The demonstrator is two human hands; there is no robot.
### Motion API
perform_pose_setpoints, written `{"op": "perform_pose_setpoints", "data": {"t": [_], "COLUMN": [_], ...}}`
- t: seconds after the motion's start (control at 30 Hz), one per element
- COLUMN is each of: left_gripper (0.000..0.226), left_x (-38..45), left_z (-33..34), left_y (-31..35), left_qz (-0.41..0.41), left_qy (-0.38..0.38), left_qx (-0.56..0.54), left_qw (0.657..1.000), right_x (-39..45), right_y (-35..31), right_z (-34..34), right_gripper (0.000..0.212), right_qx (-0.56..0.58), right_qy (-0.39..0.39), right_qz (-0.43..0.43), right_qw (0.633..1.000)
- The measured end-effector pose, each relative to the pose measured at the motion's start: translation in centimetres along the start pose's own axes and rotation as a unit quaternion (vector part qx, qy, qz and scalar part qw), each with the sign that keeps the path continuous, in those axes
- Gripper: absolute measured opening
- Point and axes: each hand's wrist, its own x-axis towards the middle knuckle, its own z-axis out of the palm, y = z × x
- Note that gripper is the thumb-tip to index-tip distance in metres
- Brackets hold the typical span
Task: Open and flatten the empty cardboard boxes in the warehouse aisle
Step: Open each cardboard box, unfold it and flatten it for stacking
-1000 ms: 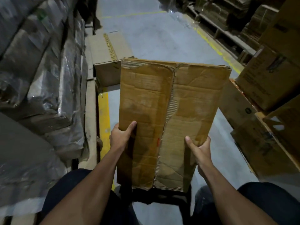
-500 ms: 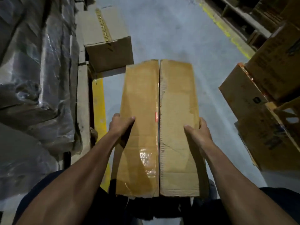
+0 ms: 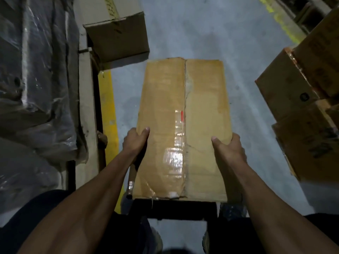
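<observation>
A: What is the person holding?

B: Both hands are holding a cardboard box. The left hand is gripping the left edge, with the thumb lying on top and the fingers going round the side out of sight. The right hand is gripping the right edge the same way, thumb on top, fingers curling over the edge.

A: So each grip is pinching the box?

B: Yes, each grip is pinching an edge of it. The box is sitting between the two grips, and most of it is reaching out past them, away from the person.

A: Is the box open?

B: Its two top flaps are lying flat and meeting at a seam running down the middle, halfway between the grips. Shiny clear tape is sticking on the flap next to the left grip. A small red mark is showing just beyond the tape.

A: What is lying around it?

B: The grey floor is showing beyond the box. Another closed box is sitting far past the left grip. A yellow line is running along the floor left of the left grip. Plastic-wrapped goods are piling up further left. Stacked brown boxes are standing out past the right grip.
</observation>
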Motion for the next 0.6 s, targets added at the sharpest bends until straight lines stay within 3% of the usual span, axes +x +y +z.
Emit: {"op": "perform_pose_setpoints", "data": {"t": [0.07,0.2,0.27,0.33,0.4,0.5,0.6], "left_gripper": [0.061,0.073,0.072,0.065,0.061,0.051,0.055], "left_x": [0.4,0.0,-0.1,-0.2,-0.8,-1.5,-1.1], "left_z": [0.0,1.2,1.7,2.3,3.1,4.8,5.9], "left_y": [1.0,0.5,0.2,0.4,1.6,3.9,5.5], "left_qz": [0.032,0.048,0.062,0.133,0.267,0.465,0.562], "left_qy": [-0.011,-0.043,-0.007,0.050,0.066,-0.013,-0.089], "left_qx": [-0.015,0.064,0.098,0.190,0.270,0.327,0.440], "left_qw": [0.999,0.996,0.993,0.972,0.923,0.822,0.694], "right_x": [1.1,1.7,1.7,1.7,1.8,2.0,2.1], "right_y": [-0.7,0.0,0.6,0.6,0.6,0.8,0.8], "right_z": [-0.1,0.8,1.3,1.5,1.5,1.6,1.7], "right_gripper": [0.076,0.081,0.083,0.082,0.081,0.082,0.080], "right_qx": [0.017,0.016,0.000,-0.005,-0.005,-0.008,-0.012], "right_qy": [0.004,-0.031,-0.024,-0.015,-0.012,-0.013,-0.013], "right_qz": [-0.019,-0.007,-0.008,-0.014,-0.018,-0.021,-0.026], "right_qw": [1.000,0.999,1.000,1.000,1.000,1.000,0.999]}}
